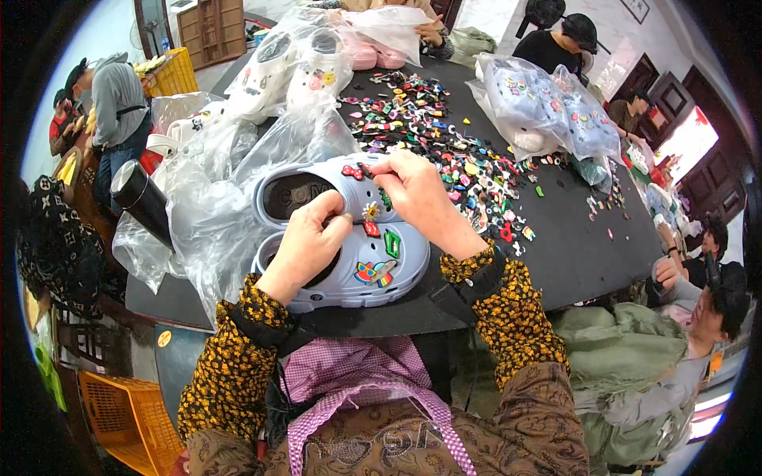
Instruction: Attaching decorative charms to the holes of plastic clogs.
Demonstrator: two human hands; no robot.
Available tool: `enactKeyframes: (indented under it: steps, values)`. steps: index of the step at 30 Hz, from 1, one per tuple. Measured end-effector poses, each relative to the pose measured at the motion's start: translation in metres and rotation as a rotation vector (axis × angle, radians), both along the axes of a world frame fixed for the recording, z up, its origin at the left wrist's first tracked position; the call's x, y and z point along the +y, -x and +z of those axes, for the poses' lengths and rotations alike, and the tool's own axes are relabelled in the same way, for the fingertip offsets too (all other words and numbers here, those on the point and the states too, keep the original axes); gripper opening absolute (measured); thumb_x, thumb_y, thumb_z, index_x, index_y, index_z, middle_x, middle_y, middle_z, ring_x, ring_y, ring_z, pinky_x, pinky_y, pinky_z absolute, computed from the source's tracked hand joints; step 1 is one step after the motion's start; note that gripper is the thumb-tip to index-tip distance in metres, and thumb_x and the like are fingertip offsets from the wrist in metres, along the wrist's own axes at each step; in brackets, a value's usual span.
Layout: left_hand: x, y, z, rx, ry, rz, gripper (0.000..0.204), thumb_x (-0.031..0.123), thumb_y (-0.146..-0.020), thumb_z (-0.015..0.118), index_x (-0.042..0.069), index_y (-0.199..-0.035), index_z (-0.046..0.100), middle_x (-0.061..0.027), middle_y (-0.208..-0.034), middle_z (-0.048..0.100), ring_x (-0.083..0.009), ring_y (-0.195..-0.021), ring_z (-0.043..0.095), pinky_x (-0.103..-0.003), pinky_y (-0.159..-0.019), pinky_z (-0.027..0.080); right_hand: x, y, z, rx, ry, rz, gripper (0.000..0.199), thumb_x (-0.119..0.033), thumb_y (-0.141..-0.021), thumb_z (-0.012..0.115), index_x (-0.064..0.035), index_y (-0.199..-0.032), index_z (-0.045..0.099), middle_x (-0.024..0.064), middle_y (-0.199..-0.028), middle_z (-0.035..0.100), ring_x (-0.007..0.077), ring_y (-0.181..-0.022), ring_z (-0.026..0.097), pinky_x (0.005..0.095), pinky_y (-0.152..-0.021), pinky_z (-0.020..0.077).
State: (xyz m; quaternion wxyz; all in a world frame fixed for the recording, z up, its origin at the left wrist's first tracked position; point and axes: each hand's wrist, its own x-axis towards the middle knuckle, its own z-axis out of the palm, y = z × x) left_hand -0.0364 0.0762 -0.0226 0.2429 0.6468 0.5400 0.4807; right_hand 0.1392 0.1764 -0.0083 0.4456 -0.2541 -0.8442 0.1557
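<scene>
Two light blue clogs [317,300] lie side by side at the table's near edge, toes to the right. Colourful shoe charms dot their uppers: a red bow [354,171], a yellow-and-white flower [371,212], a green piece [392,243] and a rainbow [383,274]. My left hand [305,250] is closed at the rim of the far clog's opening, its fingertips partly hidden. Beside the red bow, my right hand [417,194] pinches a small dark red charm against the far clog's upper; the hand covers part of that upper.
Loose charms [429,127] spread over the dark table [571,254]. Bagged white clogs [274,71] and clear plastic [206,214] lie left, near a black bottle [143,202]. Bagged blue clogs [548,103] lie far right. An orange crate [127,420] stands lower left. Other people sit around.
</scene>
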Motion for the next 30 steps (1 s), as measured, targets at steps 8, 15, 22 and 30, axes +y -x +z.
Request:
enactKeyframes:
  steps: [8, 15, 22, 30]
  values:
    - [0.001, 0.001, -0.002, 0.041, -0.031, 0.017, 0.015, 0.011, -0.081, 0.059, -0.002, -0.087, 0.054, -0.0169, -0.072, 0.056, -0.0230, -0.064, 0.057, -0.034, -0.063, 0.046, 0.000, 0.003, 0.001, 0.038, 0.133, -0.013, 0.009, 0.000, -0.080, 0.064, 0.0031, -0.088, 0.066, 0.0146, -0.081, 0.064, 0.0237, -0.074, 0.063, 0.0326, -0.067, 0.0483]
    - [0.002, 0.000, 0.000, 0.046, -0.015, 0.008, 0.015, 0.011, -0.080, 0.058, -0.003, -0.086, 0.054, -0.0175, -0.073, 0.057, -0.0246, -0.065, 0.058, -0.035, -0.064, 0.046, 0.003, 0.003, -0.004, -0.148, -0.136, -0.088, 0.008, -0.008, -0.080, 0.062, -0.0049, -0.085, 0.067, 0.0126, -0.086, 0.064, 0.0287, -0.086, 0.061, 0.0418, -0.080, 0.0441]
    - [0.001, 0.001, 0.002, 0.053, -0.025, -0.004, 0.015, 0.010, -0.080, 0.057, -0.003, -0.086, 0.054, -0.0186, -0.073, 0.057, -0.0273, -0.067, 0.058, -0.036, -0.066, 0.047, -0.009, 0.006, 0.008, -0.409, -0.448, -0.155, 0.011, -0.007, -0.077, 0.061, -0.0078, -0.087, 0.068, 0.0064, -0.089, 0.063, 0.0244, -0.090, 0.059, 0.0398, -0.082, 0.0402]
    - [0.005, 0.003, -0.001, 0.077, -0.026, -0.027, 0.016, 0.011, -0.079, 0.058, -0.002, -0.082, 0.049, -0.0112, -0.068, 0.046, -0.0176, -0.065, 0.047, -0.033, -0.061, 0.041, -0.003, 0.005, 0.008, -0.514, -0.373, -0.086, 0.015, -0.007, -0.078, 0.058, -0.0081, -0.087, 0.069, 0.0047, -0.090, 0.063, 0.0231, -0.092, 0.057, 0.0392, -0.085, 0.0392]
